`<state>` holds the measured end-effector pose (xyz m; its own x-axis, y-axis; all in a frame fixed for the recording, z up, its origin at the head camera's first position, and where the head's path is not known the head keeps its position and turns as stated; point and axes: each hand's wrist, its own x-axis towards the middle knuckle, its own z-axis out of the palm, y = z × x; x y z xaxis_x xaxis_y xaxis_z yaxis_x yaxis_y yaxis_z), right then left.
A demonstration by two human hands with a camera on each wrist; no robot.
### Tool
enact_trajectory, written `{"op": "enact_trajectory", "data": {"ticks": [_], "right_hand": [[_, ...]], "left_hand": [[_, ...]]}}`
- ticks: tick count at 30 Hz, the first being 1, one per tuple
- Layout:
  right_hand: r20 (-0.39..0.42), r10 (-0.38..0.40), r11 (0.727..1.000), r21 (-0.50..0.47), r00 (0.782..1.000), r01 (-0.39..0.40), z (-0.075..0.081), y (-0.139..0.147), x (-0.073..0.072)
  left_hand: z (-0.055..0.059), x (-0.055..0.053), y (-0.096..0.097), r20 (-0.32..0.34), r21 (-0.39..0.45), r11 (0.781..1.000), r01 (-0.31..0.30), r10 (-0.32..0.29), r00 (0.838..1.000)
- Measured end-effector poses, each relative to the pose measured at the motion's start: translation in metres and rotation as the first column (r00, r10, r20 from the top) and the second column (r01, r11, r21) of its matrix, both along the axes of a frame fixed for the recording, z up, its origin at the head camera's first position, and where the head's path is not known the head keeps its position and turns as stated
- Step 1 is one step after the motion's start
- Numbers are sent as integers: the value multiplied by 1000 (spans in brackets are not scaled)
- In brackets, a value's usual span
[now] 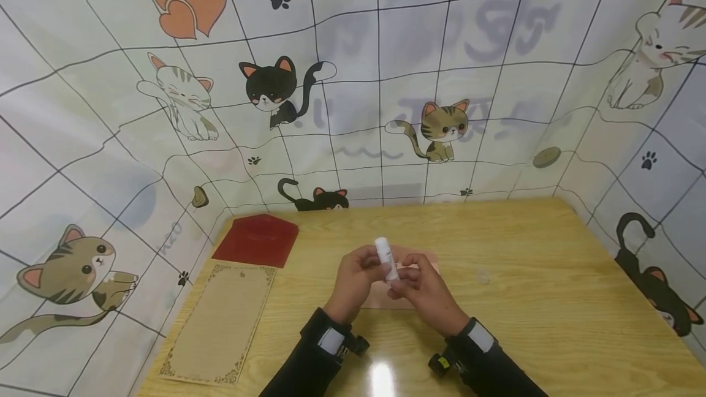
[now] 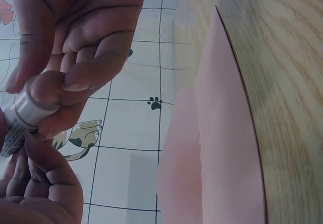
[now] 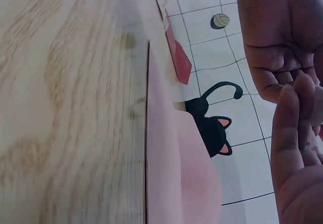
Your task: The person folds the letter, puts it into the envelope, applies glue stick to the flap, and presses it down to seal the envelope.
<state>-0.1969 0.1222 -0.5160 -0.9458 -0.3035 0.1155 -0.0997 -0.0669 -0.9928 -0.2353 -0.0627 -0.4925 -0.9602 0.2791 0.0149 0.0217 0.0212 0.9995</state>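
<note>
A small white glue stick with printing on its side is held upright, slightly tilted, between both hands. My left hand grips its body from the left. On the other side, my right hand pinches its lower end with thumb and fingers; the left wrist view shows these fingertips around the base of the glue stick. Below both hands lies a pink envelope, partly hidden by them in the head view. Its flap stands raised in the left wrist view. Only a sliver of the glue stick appears in the right wrist view.
At the back left of the wooden table lies a red envelope. A tan sheet of bordered letter paper is in front of it. A small see-through piece lies right of the hands. Cat-printed sheeting surrounds the table's back and sides.
</note>
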Motion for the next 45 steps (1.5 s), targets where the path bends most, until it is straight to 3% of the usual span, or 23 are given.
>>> {"op": "enact_trajectory", "data": {"ticks": [11,16,19,22,24,26,28,30,34,36,37,38,39,41,43,45], "right_hand": [[26,138,985,-104,990,-135,-6,6,-5],[31,146,982,-122,989,-141,-6,7,-7],[12,91,991,-103,996,-90,-4,4,-5],[-110,-20,1000,4,994,20,-1,-1,-1],[-234,-119,985,92,965,144,0,-5,1],[-339,-224,948,141,914,285,1,-7,2],[-385,-313,911,137,868,389,2,-9,3],[-387,-363,894,110,848,433,2,-10,4],[-298,-448,875,47,843,482,3,-9,4],[-252,-496,856,17,831,516,4,-6,1],[-236,-516,847,6,824,532,4,-4,-1],[-228,-532,837,6,816,548,5,-2,-3],[-221,-540,832,11,812,555,4,1,-7],[-222,-536,830,37,815,556,4,7,-15],[-217,-519,833,90,827,546,4,14,-23],[-218,-496,830,163,840,533,3,20,-31]], "left_hand": [[0,-4,-4,-13,34,988,148,-148,989],[1,-4,-3,1,85,985,152,-153,988],[0,-3,-2,11,126,985,116,-119,993],[-2,-3,-1,20,136,987,90,-94,995],[-4,-3,1,24,131,987,90,-94,995],[-6,-3,4,28,107,989,98,-101,994],[-9,-3,6,34,81,991,104,-107,994],[-11,-2,9,45,64,992,106,-109,993],[-11,1,11,45,-13,991,133,-132,990],[-10,1,8,-9,-147,978,150,-153,988],[-9,2,6,-51,-249,957,148,-165,985],[-8,2,2,-104,-362,922,135,-183,978],[-8,2,-2,-155,-477,873,100,-196,968],[-10,1,-11,-267,-680,733,-22,-219,939],[-14,-1,-21,-351,-794,590,-143,-254,901],[-22,-4,-28,-401,-838,500,-219,-292,868]]}}
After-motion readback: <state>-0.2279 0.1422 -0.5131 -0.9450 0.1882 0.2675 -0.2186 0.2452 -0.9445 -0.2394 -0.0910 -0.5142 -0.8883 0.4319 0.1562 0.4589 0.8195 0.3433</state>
